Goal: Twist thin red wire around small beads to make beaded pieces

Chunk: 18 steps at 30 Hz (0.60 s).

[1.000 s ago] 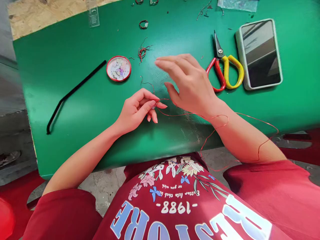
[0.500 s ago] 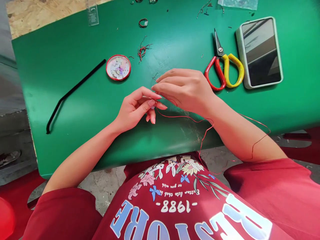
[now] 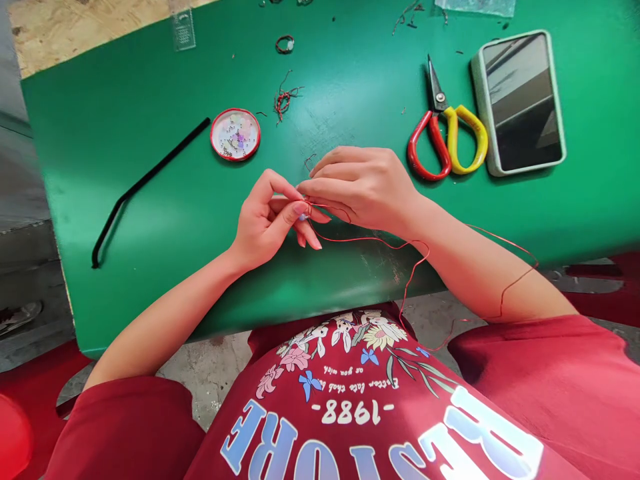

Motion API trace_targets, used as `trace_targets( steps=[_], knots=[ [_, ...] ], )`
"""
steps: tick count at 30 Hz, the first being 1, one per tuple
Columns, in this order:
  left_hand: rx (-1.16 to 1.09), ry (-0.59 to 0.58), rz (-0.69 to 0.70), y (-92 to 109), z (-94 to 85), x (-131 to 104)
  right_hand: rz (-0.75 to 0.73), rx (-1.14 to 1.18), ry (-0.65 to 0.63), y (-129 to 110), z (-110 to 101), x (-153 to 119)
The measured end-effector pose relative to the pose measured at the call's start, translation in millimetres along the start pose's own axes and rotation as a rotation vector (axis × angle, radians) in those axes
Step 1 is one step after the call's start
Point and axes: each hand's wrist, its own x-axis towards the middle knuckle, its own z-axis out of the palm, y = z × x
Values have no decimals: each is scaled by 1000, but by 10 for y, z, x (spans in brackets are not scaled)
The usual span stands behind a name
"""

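Observation:
My left hand (image 3: 270, 220) pinches a red cord (image 3: 350, 239) between thumb and forefinger, with a small pale bead (image 3: 303, 217) at the thumb tip. Beside it, fingertips almost meeting, is my right hand (image 3: 367, 183); its fingers are drawn together over the cord, and its thumb is hidden beneath. From between the hands the cord loops right, over my right forearm and down towards my lap. Left of the hands lies a round red-rimmed dish (image 3: 235, 135) of tiny beads. A tangle of dark red cord (image 3: 283, 101) rests just beyond the hands.
Scissors (image 3: 440, 127) with one red and one yellow handle lie to the right, near a phone (image 3: 523, 103) in a pale case. A bent black rod (image 3: 150, 177) lies at left. Farther back are a beaded cord ring (image 3: 285, 45) and a clear ruler-like strip (image 3: 183, 30) on the green table (image 3: 150, 100).
My right hand has dropped slightly and its fingers sit a little nearer the left ones. The left thumb has shifted, showing more of the pale bead. The cord stays held.

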Motion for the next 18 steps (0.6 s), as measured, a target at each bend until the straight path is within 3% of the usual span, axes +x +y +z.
trace_targets(
  steps=[6, 13, 16, 18],
  knots=[
    [11, -60, 107, -28, -8, 9, 73, -33, -16, -49, -38, 8],
    [13, -58, 75, -7, -11, 6, 321, -191, -25, -101, -129, 100],
    [15, -89, 95, -6, -11, 13, 315, -326, -12, -54, -94, 83],
    [41, -125, 90, -7, -9, 14, 258, -481, 78, -9, -52, 51]
  ],
)
